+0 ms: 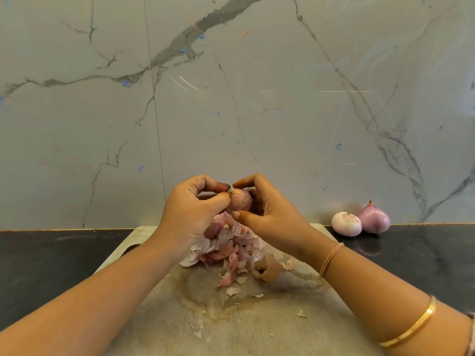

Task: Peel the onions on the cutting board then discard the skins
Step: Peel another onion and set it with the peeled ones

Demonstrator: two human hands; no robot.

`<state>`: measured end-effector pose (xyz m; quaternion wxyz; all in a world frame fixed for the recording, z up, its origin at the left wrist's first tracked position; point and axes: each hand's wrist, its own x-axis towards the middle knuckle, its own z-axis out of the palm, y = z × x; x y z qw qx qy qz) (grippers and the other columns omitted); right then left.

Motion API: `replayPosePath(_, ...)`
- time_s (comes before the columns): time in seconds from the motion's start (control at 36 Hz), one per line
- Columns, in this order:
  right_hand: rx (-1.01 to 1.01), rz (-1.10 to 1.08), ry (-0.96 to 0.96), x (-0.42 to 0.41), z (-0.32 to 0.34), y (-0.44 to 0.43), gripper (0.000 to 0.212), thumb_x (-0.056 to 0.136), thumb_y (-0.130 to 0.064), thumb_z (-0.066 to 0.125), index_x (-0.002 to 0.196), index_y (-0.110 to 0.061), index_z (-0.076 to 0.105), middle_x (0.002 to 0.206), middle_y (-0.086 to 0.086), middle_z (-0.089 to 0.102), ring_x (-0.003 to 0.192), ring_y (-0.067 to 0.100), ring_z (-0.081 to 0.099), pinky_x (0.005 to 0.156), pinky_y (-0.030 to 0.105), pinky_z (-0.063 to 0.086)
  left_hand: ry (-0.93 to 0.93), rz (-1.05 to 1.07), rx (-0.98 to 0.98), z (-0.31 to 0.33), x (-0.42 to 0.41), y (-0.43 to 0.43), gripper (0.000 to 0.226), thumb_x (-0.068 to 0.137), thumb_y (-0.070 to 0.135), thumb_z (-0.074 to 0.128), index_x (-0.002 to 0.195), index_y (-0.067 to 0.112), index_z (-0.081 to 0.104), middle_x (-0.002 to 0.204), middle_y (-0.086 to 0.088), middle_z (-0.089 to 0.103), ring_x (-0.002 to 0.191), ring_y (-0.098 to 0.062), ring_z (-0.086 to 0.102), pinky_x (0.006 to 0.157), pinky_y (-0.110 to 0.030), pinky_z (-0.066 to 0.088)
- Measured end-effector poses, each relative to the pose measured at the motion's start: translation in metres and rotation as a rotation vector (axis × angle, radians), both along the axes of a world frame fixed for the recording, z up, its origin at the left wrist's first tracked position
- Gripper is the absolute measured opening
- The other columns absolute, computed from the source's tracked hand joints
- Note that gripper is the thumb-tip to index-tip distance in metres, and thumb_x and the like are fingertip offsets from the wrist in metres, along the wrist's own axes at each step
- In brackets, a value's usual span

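Head view: onion (240, 201) in fingers (221, 187); skins (231, 250) heaped below; peeled onions (346, 224) aside

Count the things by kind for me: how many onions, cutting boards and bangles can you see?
Onions: 3 (held onion, pale onion and pink onion on the counter)
Cutting board: 1
Bangles: 2 (gold bangle, thin pink band)
Total: 6
Skin pile may hide more.

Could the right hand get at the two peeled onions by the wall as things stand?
Probably, once freed: the right hand grips the onion with the left hand, but nothing stands between it and the peeled onions.
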<state>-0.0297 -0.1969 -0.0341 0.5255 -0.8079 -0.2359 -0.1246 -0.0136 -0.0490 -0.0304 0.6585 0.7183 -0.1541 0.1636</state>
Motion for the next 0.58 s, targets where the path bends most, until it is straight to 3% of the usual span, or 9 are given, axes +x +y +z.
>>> replayPosePath(0.17, 0.049, 0.023, 0.032, 0.0, -0.0001, 0.0009, 0.035, 0.09, -0.004, 0.064, 0.11, -0.028, 0.048, 0.117, 0.006, 0.062, 0.1, 0.018, 0.066, 0.088, 0.03, 0.056, -0.016, 0.046, -0.025, -0.0009, 0.0034, 0.0003, 0.015, 0.08, 0.0, 0.066, 0.079, 0.013, 0.07, 0.082, -0.007, 0.073, 0.083, -0.022, 0.07, 0.079, -0.043, 0.058)
replayPosePath(0.28, 0.177, 0.068, 0.108, -0.0007, 0.0023, -0.0017, 0.034, 0.091, -0.003, 0.062, 0.112, -0.027, 0.05, 0.114, 0.007, 0.065, 0.091, 0.011, 0.065, 0.072, 0.017, 0.053, 0.002, 0.015, -0.077, -0.0006, 0.004, 0.0013, 0.011, 0.086, 0.003, 0.063, 0.084, 0.012, 0.07, 0.083, -0.007, 0.073, 0.082, -0.022, 0.071, 0.075, -0.033, 0.058)
replayPosePath(0.39, 0.21, 0.077, 0.135, -0.0001, 0.0031, -0.0034, 0.036, 0.092, -0.001, 0.06, 0.118, -0.023, 0.049, 0.116, 0.011, 0.064, 0.087, 0.01, 0.062, 0.067, 0.014, 0.05, 0.068, -0.067, -0.195, 0.0019, 0.0015, 0.0007, 0.012, 0.09, 0.006, 0.058, 0.086, 0.007, 0.07, 0.083, -0.008, 0.074, 0.081, -0.021, 0.072, 0.07, -0.026, 0.058)
replayPosePath(0.5, 0.203, 0.067, 0.13, 0.0019, 0.0019, -0.0042, 0.035, 0.091, -0.002, 0.061, 0.116, -0.025, 0.049, 0.117, 0.008, 0.061, 0.091, 0.013, 0.062, 0.068, 0.015, 0.05, 0.022, -0.093, -0.14, 0.0001, 0.0011, -0.0001, 0.015, 0.08, 0.02, 0.069, 0.091, 0.01, 0.071, 0.089, -0.008, 0.074, 0.086, -0.022, 0.071, 0.077, -0.033, 0.056)
replayPosePath(0.58, 0.193, 0.043, 0.123, 0.0038, 0.0015, -0.0053, 0.034, 0.091, -0.006, 0.062, 0.118, -0.024, 0.052, 0.118, 0.004, 0.058, 0.094, 0.017, 0.06, 0.069, 0.017, 0.05, -0.011, -0.051, -0.08, -0.0015, 0.0025, -0.0001, 0.007, 0.08, 0.016, 0.069, 0.087, 0.014, 0.071, 0.085, -0.004, 0.074, 0.083, -0.019, 0.071, 0.075, -0.029, 0.056)
